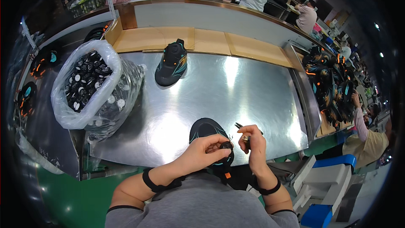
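Note:
Against my body at the table's front edge lies a black shoe (205, 127), its toe pointing away from me. My left hand (201, 152) reaches over the shoe, thumb and fingers pinching a round black dial (226, 146) above its upper. Just right of it, my right hand (254, 145) is curled around a small dark pointed tool (239, 125); its exact kind is partly hidden by the fingers. A thin strand seems to show between the hands. Farther off, a second black shoe (171, 63) with orange and teal marks sits on the metal table (236, 97).
A clear plastic bag (126, 80) full of black and white round dials (86, 80) stands at the left. Cardboard (211, 41) lines the table's back edge. More shoes (331, 80) are heaped at the right, beside a co-worker (367, 143). A white-and-blue chair (325, 181) stands right.

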Available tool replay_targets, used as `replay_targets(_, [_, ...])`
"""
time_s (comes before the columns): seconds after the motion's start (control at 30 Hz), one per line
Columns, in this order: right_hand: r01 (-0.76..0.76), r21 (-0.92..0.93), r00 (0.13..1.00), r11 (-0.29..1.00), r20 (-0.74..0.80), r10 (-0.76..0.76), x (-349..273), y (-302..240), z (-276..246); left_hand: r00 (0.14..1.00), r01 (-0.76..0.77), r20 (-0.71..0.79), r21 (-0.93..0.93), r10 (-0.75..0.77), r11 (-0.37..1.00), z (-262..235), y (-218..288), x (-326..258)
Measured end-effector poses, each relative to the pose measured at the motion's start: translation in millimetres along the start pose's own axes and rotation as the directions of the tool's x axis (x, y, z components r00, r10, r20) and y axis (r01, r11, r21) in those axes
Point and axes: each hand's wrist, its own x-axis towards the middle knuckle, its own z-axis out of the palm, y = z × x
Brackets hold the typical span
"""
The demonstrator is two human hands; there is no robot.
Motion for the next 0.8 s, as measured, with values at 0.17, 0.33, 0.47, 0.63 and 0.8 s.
replay_targets(0.17, [-0.032, -0.032, 0.999, 0.999, 0.034, 0.033, 12, 5, 4, 0.999, -0.048, 0.009, 0.196, 0.047, 0.979, 3, 3, 0])
replay_targets(0.33, [0.007, -0.110, 0.998, 0.994, 0.059, -0.001, 9, 8, 4, 0.997, -0.018, 0.077, 0.294, -0.006, 0.956, 2, 6, 1])
replay_targets(0.47, [0.022, -0.138, 0.996, 0.990, 0.087, -0.010, 7, 9, 2, 0.998, -0.033, 0.054, 0.279, 0.018, 0.960, 3, 9, 1])
replay_targets(0.63, [0.041, -0.145, 0.995, 0.989, 0.101, -0.026, 6, 9, 1, 0.998, -0.025, 0.068, 0.230, 0.009, 0.973, 2, 6, 1])
replay_targets(0.8, [0.038, -0.142, 0.994, 0.989, 0.111, -0.022, 5, 13, 1, 0.995, -0.010, 0.096, 0.266, -0.017, 0.964, 1, 9, 1])
